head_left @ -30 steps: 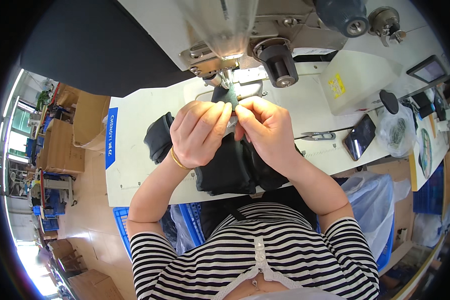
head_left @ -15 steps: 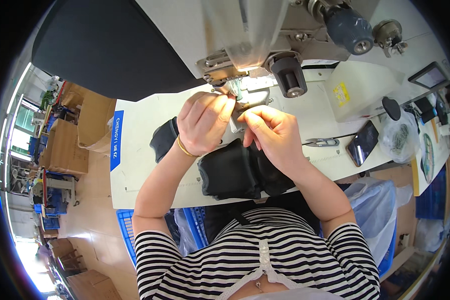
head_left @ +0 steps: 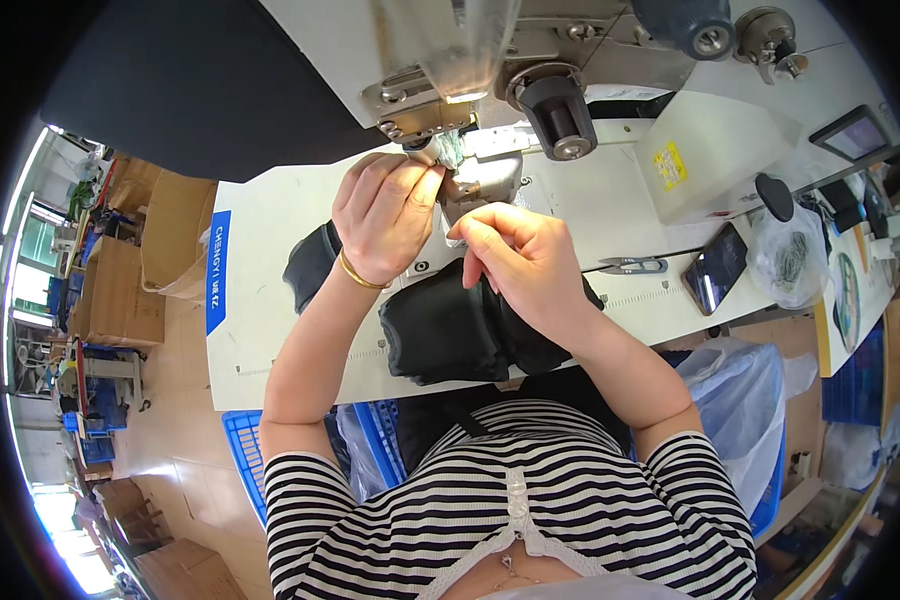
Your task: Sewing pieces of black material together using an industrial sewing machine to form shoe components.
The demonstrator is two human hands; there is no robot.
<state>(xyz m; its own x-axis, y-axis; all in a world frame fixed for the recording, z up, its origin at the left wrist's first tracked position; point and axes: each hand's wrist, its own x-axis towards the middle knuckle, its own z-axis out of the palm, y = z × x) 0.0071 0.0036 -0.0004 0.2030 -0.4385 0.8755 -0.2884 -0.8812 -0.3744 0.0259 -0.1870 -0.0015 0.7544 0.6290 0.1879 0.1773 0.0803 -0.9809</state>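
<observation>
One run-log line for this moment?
left hand: pinching at needle area | right hand: fingers pinched beside it | black fabric: bunched on sewing machine table

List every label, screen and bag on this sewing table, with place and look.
Blue vertical label strip: table's left edge, white print.
Yellow square sticker: on the white box, right.
Dark glossy phone: right of the snips, screen off.
Grey-framed tablet screen: far right.
Clear plastic bag: beside the phone.

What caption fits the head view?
Both hands, left hand and right hand, work at a sewing machine needle area above black fabric.
</observation>
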